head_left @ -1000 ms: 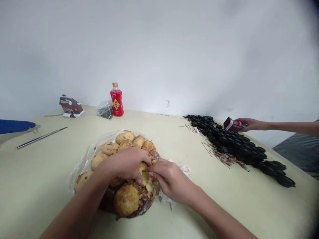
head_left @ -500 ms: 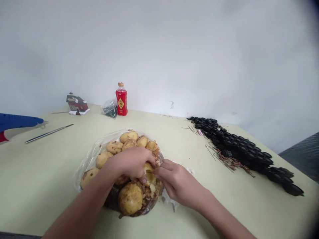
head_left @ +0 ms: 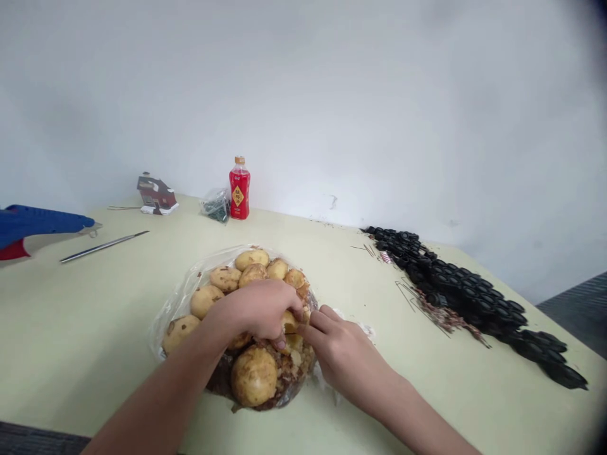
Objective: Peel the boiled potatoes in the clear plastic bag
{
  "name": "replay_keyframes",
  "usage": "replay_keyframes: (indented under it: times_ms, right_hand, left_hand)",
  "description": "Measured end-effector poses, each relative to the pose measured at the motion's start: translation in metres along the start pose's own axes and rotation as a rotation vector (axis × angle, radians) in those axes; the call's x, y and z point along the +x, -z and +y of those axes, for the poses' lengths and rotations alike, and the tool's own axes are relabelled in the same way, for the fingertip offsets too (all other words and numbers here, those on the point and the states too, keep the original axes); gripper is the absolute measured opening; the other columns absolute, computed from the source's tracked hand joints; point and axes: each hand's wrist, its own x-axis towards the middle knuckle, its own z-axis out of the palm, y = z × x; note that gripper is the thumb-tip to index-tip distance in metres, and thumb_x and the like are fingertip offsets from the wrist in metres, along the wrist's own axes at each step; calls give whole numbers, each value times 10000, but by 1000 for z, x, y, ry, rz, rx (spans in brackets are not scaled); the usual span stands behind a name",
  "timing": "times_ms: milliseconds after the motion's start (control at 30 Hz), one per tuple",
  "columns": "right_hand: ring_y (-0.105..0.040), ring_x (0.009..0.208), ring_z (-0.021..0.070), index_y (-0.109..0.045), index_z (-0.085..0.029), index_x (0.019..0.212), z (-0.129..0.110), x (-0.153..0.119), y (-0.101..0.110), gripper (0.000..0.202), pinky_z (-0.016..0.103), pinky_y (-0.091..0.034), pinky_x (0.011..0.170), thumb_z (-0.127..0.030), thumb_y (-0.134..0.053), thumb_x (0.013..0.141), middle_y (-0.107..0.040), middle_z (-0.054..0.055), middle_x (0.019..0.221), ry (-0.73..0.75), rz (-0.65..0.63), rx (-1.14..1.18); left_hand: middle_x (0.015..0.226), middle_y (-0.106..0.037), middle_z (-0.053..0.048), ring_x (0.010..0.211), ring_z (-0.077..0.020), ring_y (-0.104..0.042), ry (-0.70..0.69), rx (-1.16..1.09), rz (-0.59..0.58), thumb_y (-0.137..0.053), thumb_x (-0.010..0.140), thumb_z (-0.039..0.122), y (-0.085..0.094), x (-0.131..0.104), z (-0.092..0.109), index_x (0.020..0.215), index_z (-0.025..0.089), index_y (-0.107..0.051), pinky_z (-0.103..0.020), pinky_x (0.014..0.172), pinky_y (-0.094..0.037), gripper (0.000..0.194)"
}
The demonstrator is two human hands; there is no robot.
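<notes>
My left hand [head_left: 268,313] is closed around a partly hollowed potato [head_left: 290,322] with a scooped, pale yellow inside. My right hand [head_left: 336,344] is pinched, its fingertips against the potato's right side. A thin dark piece, like a wire or slim tool, runs from those fingertips into the hollow; most of it is hidden. Below both hands lies a clear plastic bag [head_left: 164,316] holding several whole potatoes [head_left: 255,376] and brownish peelings and crumbs [head_left: 287,379]. White crumpled material shows partly behind my right hand.
Black plastic cups [head_left: 455,278] spread in rows along the right, beside thin wires [head_left: 410,294] and reddish sprigs [head_left: 448,316]. At the back stand a red bottle [head_left: 239,193], a small bag [head_left: 217,205] and a model house [head_left: 157,194]. A blue glue gun [head_left: 45,224] and pen-like tool [head_left: 104,246] lie left.
The view has shifted slightly, so everything sits a little further right. The held potato has tilted and its hollow shows less. Both hands keep their hold.
</notes>
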Motion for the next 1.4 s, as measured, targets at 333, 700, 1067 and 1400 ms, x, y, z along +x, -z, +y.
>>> replay_keyframes:
  times_ms: [333,700,1067,1400]
  right_hand:
    - [-539,857,187,-690,-136,887,19,16,18,343,285,-462,745,76,-424,848,-657,80,923,85,-64,414]
    - [-490,759,191,-679,-103,946,16,13,11,316,302,-415,601,37,-396,958,-647,88,863,223,119,156]
    - [-490,768,181,-686,-143,1039,17,15,11,376,271,-435,657,51,-380,939,-654,75,898,255,66,276]
    - [-506,816,209,-679,-104,903,13,8,9,340,313,-456,670,42,-374,932,-627,97,851,250,-12,191]
  left_hand:
    - [1124,-748,16,974,-219,-670,8,19,-15,-903,648,283,2,0,2,1096,280,-759,-290,741,-462,471]
    - [1119,-757,32,968,-209,-673,-9,32,-26,-902,631,244,3,3,3,1084,281,-752,-293,713,-438,478]
    - [1125,-760,25,1012,-230,-684,-28,7,-24,-892,636,206,3,2,2,1070,285,-765,-292,764,-464,459]
    - [1183,-748,38,1047,-223,-679,-30,-28,-53,-884,645,186,4,2,1,1162,325,-750,-312,855,-500,552]
